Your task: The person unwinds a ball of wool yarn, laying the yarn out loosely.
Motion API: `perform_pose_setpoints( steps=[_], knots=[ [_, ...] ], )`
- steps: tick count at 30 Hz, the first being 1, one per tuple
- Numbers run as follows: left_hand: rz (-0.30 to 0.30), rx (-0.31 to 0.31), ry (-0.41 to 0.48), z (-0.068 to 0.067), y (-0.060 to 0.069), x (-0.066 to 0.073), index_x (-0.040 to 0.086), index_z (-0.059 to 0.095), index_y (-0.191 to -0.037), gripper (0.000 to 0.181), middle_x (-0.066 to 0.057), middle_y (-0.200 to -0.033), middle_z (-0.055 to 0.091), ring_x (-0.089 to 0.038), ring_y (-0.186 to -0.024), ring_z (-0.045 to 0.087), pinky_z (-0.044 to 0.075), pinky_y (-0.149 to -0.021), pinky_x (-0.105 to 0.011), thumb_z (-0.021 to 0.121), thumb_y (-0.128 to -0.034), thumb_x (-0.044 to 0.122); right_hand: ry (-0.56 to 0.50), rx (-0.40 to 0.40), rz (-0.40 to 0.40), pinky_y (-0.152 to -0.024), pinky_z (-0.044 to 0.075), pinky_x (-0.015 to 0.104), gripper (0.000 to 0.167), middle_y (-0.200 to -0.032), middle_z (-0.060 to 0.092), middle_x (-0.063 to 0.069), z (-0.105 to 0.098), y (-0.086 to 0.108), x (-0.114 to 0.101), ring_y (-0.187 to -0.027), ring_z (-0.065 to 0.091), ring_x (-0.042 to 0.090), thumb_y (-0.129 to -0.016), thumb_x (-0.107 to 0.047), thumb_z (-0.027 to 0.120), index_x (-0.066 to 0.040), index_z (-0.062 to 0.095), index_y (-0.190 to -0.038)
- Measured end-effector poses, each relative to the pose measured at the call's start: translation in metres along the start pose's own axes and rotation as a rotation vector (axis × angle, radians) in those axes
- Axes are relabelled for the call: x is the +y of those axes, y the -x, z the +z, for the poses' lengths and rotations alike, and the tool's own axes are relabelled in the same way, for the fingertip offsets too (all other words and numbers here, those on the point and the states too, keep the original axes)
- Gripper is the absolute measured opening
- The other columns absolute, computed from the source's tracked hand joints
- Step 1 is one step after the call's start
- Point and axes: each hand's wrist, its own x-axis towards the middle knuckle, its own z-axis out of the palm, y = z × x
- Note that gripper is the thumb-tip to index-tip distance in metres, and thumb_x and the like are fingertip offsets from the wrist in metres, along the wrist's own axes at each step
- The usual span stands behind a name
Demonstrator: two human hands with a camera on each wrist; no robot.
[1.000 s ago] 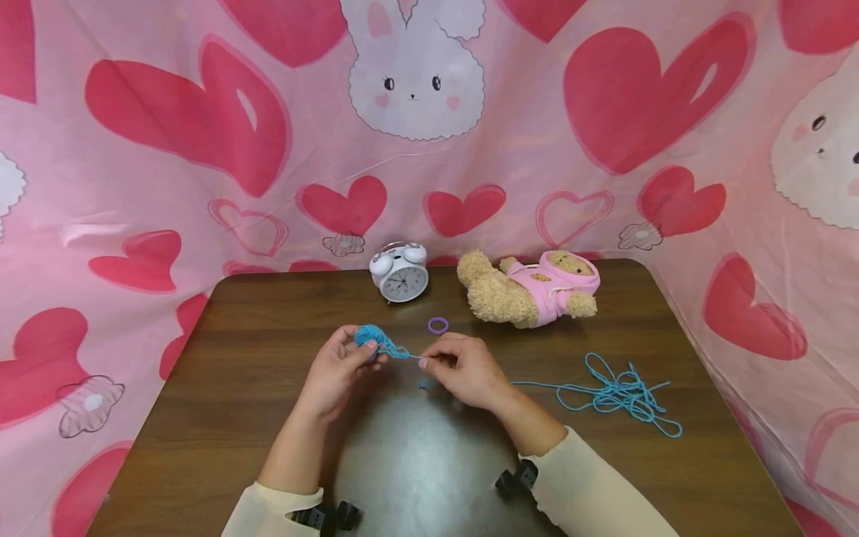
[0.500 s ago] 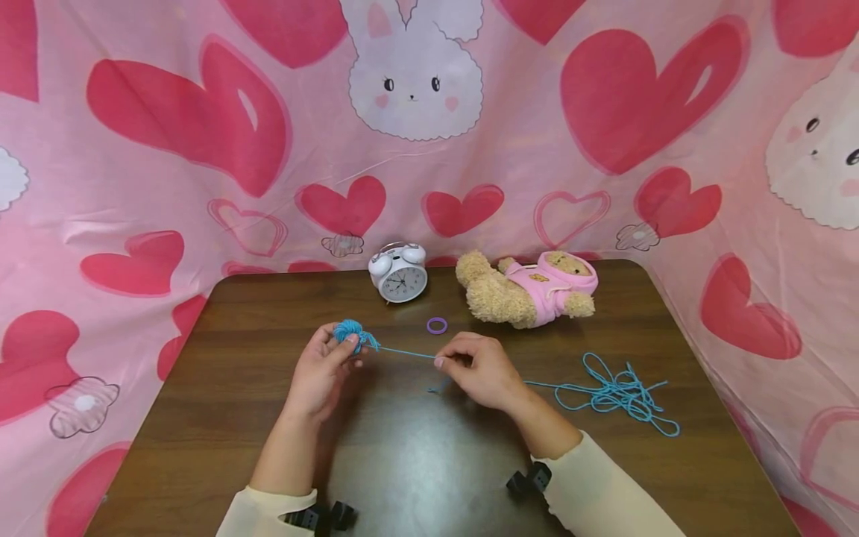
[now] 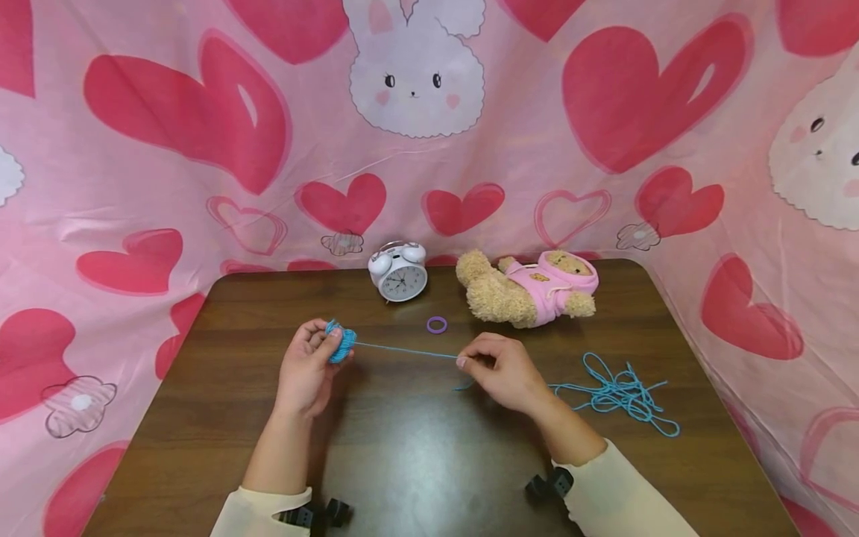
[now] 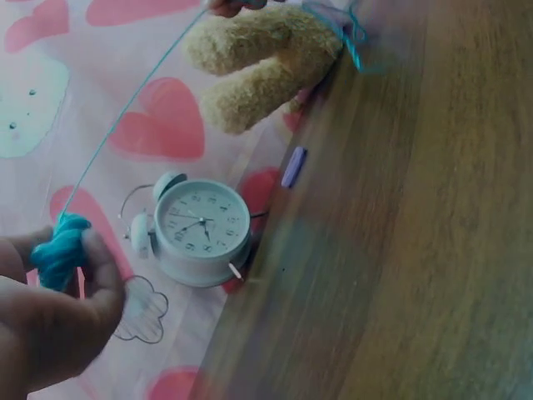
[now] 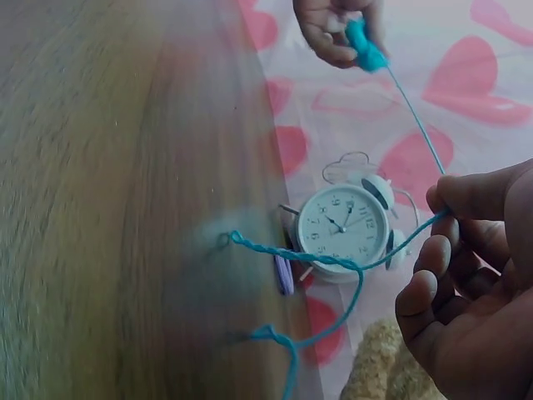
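blue yarn bundle (image 3: pixel 345 346) gripped by left fingers (image 4: pixel 107 277); right fingers (image 5: pixel 479 197) pinch taut strand (image 3: pixel 406 350).

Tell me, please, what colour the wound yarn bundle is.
The wound yarn bundle is bright blue, clearest in the head view.

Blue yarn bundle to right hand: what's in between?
One straight strand of blue yarn, from the blue yarn bundle to the right hand. Shows in the head view.
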Motion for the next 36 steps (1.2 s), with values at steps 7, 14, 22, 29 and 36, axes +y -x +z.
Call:
perform_pose_setpoints(
  steps=[7,14,22,29,36],
  knots=[
    [-0.005,-0.002,0.024,-0.005,-0.001,-0.001,0.01,0.048,-0.122,0.028,-0.001,-0.109,0.066,-0.013,-0.092,0.068,0.059,-0.086,-0.03,0.067,-0.1012,0.01,0.025,0.045,0.04,-0.069,0.049,0.026,0.004,-0.085,0.068,-0.013,-0.019,0.004,0.003,-0.077,0.06,0.01,-0.091,-0.014,0.079,-0.018,0.08,-0.09],
    [0.032,0.013,0.06,-0.017,0.0,0.0,0.006,0.058,-0.12,0.021,-0.001,-0.11,0.071,-0.013,-0.097,0.067,0.055,-0.094,-0.029,0.066,-0.1008,0.004,0.055,0.092,0.077,-0.069,0.046,0.025,0.008,-0.085,0.069,-0.011,-0.04,0.01,0.013,-0.078,0.059,0.011,-0.091,-0.011,0.079,-0.019,0.079,-0.09],
    [0.023,0.053,0.047,-0.03,0.002,0.008,0.003,0.056,-0.127,0.029,-0.002,-0.114,0.067,-0.013,-0.101,0.065,0.054,-0.098,-0.028,0.068,-0.1001,0.005,0.111,0.123,0.116,-0.073,0.045,0.023,0.01,-0.086,0.069,-0.011,-0.06,0.022,0.024,-0.083,0.06,0.01,-0.092,-0.012,0.078,-0.022,0.079,-0.089],
    [0.057,0.076,0.08,-0.04,0.003,0.011,0.001,0.058,-0.122,0.025,-0.003,-0.109,0.066,-0.014,-0.097,0.065,0.055,-0.096,-0.027,0.068,-0.0995,0.004,0.145,0.13,0.177,-0.072,0.047,0.024,0.005,-0.09,0.071,-0.009,-0.078,0.036,0.027,-0.083,0.06,0.009,-0.095,-0.018,0.077,-0.018,0.08,-0.091],
    [0.077,0.09,0.118,-0.049,0.005,0.015,0.004,0.062,-0.115,0.016,-0.003,-0.104,0.069,-0.014,-0.094,0.068,0.057,-0.091,-0.025,0.066,-0.1,0.001,0.222,0.144,0.213,-0.077,0.049,0.027,0.006,-0.093,0.072,-0.01,-0.095,0.049,0.035,-0.087,0.062,0.005,-0.096,-0.019,0.076,-0.017,0.08,-0.093]
  ],
)
